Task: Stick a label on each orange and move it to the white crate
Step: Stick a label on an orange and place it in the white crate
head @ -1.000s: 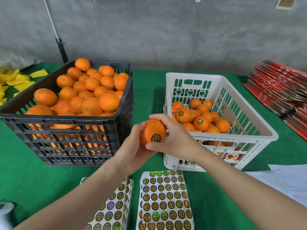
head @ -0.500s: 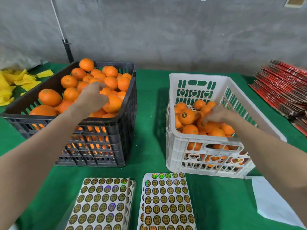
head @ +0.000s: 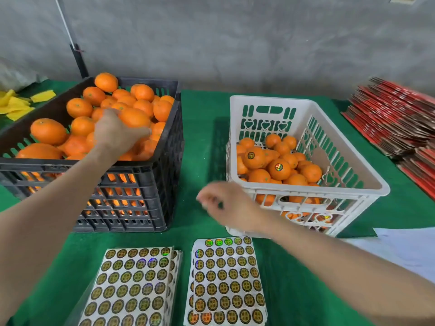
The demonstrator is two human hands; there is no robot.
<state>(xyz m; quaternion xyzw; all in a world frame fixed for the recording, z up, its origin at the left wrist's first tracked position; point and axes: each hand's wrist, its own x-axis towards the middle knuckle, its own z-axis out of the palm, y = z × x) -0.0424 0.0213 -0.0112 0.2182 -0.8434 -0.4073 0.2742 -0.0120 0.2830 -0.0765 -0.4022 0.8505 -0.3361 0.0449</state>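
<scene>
A black crate [head: 131, 170] at the left is heaped with unlabelled oranges. My left hand [head: 115, 134] reaches into it, thumb and fingers curled round one orange [head: 134, 117] on top of the pile. The white crate [head: 306, 189] at the right holds several oranges; two of them [head: 279, 169] [head: 253, 157] show round labels. My right hand [head: 223, 203] hovers, blurred, between the two crates, in front of the white crate's near left corner, fingers loosely bent and holding nothing. Two sheets of round labels [head: 226, 278] [head: 131, 285] lie on the green cloth below it.
A stack of red flat cartons [head: 395, 118] fills the right edge. White paper [head: 404, 250] lies near the right front. Yellow pieces [head: 18, 102] sit at the far left, and a dark pole [head: 78, 60] leans against the grey wall behind.
The labelled orange went from both hands into the white crate. My right hand has since drawn back out of the crate toward the sheets. My left hand reached into the black crate and closed on an orange.
</scene>
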